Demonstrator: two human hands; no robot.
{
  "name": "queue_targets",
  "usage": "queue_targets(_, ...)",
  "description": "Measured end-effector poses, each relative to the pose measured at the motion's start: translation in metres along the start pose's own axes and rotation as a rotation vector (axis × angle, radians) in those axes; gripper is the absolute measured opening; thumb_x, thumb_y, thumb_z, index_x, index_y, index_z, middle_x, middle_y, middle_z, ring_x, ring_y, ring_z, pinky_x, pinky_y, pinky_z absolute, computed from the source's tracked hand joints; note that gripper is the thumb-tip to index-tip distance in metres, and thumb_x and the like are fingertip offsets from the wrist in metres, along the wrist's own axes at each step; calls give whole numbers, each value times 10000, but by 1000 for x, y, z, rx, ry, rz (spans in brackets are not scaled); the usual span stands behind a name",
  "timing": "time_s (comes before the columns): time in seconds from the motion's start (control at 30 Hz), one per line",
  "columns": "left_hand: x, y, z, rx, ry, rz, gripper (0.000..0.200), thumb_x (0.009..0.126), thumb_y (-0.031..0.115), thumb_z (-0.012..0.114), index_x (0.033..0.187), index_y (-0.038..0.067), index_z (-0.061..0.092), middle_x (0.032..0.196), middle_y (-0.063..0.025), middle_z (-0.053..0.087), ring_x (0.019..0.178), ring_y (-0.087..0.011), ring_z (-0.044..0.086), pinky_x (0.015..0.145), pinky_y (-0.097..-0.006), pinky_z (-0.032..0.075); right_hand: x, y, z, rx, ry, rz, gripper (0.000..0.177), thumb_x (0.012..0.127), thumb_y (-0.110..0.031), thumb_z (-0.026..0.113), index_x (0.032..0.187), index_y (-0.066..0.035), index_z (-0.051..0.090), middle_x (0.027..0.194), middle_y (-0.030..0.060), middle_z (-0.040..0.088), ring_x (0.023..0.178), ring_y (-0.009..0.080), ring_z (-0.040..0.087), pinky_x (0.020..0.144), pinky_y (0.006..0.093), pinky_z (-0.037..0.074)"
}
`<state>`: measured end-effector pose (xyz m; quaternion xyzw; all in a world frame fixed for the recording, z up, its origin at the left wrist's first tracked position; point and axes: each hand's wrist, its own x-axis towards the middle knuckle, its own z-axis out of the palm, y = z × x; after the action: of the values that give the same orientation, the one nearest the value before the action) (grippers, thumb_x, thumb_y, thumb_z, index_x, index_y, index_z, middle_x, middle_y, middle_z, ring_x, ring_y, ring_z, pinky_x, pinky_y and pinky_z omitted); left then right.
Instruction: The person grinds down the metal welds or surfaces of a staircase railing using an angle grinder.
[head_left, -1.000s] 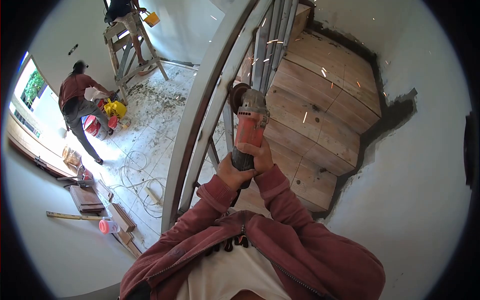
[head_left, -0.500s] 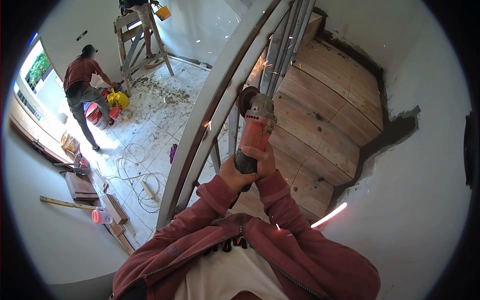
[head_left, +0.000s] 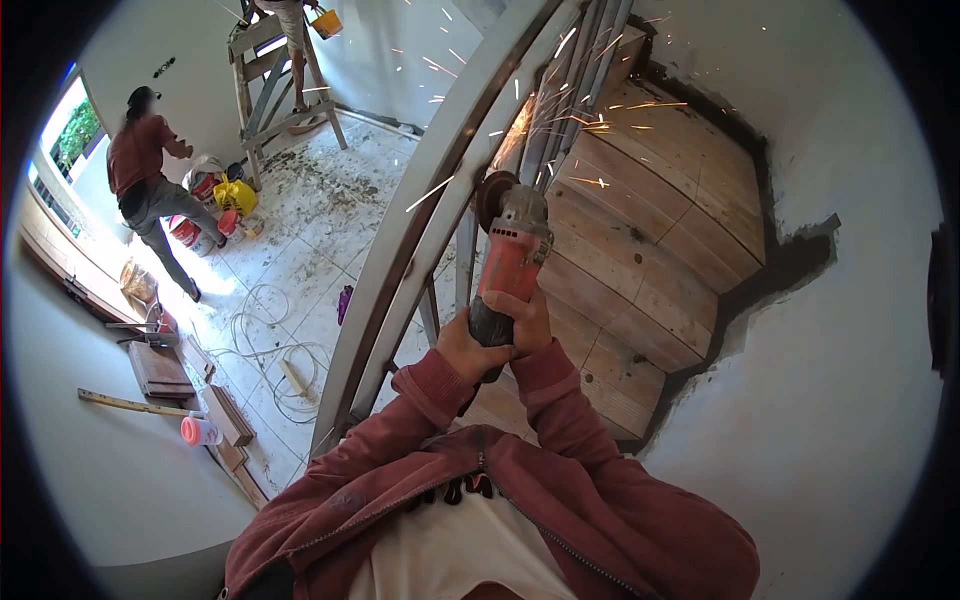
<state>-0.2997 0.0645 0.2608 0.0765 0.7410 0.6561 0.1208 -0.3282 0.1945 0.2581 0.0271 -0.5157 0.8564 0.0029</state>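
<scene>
Gripping the angle grinder with both bare hands, arms out ahead of the chest. Fingers of the right hand curled around the body, one digit laid over the red housing. Left hand closed on the dark rear grip, most fingertips out of view. Long axis running near to far, tipped slightly right; right hand nearer the gear head. Key relation: beyond the fingers, brown disc on the head's left side, edge-on to the inner rail, just beside it; exact contact unclear. Orange sparks fanning far and right. Scuffed plastic housing, dull metal head. Curved handrail in smooth grey, probably painted steel. Right: dusty wood-look steps, rough dark mortar along the wall. Left: gritty pale tiles, co-worker near the buckets.
</scene>
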Motion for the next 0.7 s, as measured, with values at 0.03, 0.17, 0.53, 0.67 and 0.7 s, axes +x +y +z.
queue_targets(0.03,0,-1,-1,-1,1,-2,705,552,289,837,1095,-45,535,939,-150,651,840,-233,661,750,-338,539,0,2,-1,-12,5,-7,464,681,-115,745,1088,-20,543,959,47,594,846,155,589,769,297,494)
queue_targets(0.17,-4,7,-1,67,27,-23,702,550,292,839,1086,-44,535,945,-152,650,844,-234,661,755,-335,537,0,3,-1,9,5,21,469,683,-113,746,1095,-22,539,970,47,593,854,156,590,770,301,495)
queue_targets(0.53,1,2,-2,115,43,29,690,565,271,829,1098,-51,532,951,-156,653,849,-226,661,757,-333,540,1,-3,6,-58,-7,-89,380,711,-157,698,1044,-27,568,901,48,602,782,154,594,718,280,490)
queue_targets(0.67,-4,10,-3,38,18,-7,677,568,268,832,1093,-44,539,937,-144,652,831,-214,659,742,-328,542,-1,-6,8,-3,14,-22,374,719,-162,697,1041,-23,569,897,47,604,773,154,594,712,283,494)
queue_targets(0.7,-2,10,-3,42,13,0,679,567,269,833,1095,-41,540,936,-141,651,829,-211,658,740,-327,542,0,-5,6,0,-5,-30,404,707,-142,712,1061,-22,558,922,49,602,803,156,594,734,286,494)
